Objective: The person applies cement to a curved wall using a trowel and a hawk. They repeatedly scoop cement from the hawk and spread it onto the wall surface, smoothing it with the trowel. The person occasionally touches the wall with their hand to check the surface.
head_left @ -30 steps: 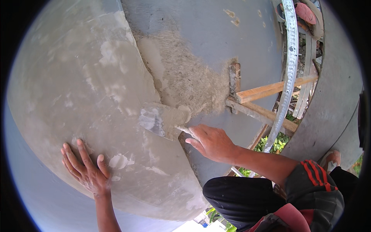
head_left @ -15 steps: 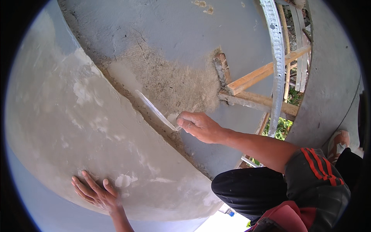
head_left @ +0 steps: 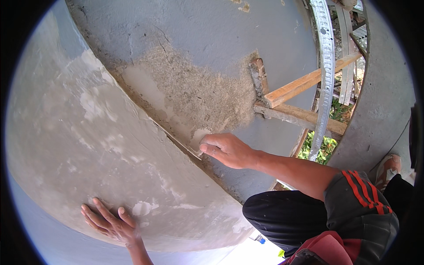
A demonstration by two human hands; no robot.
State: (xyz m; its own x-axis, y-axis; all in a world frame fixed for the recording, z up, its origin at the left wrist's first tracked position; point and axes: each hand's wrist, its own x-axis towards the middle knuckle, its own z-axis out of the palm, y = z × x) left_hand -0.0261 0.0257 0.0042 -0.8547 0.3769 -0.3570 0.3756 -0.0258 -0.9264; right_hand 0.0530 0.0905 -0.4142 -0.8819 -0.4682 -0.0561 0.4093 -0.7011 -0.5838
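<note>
My right hand (head_left: 227, 151) is closed round a plastering trowel, whose handle is mostly hidden in the fingers. Seen nearly edge-on, the trowel's thin blade (head_left: 179, 145) lies along the broken edge of the plaster, by the groove. Beside the fingers shows a pale, plaster-coated patch that I cannot make out clearly. Lower left, my left hand (head_left: 115, 226) rests flat with fingers spread on the smooth, curved grey plaster surface (head_left: 110, 168). Lighter smears mark that plaster around the hand.
Beyond the groove is a blue-grey wall (head_left: 265, 26) with a rough sandy patch (head_left: 198, 84). Wooden beams (head_left: 304, 86) meet it at the right, crossed by a perforated metal strip (head_left: 326, 66). Far right is a grey concrete ledge (head_left: 384, 79); a shoe (head_left: 388, 169) shows below.
The trowel has come down and left against the plaster edge, and its blade now looks thinner. My left hand stays put. The view has shifted slightly.
</note>
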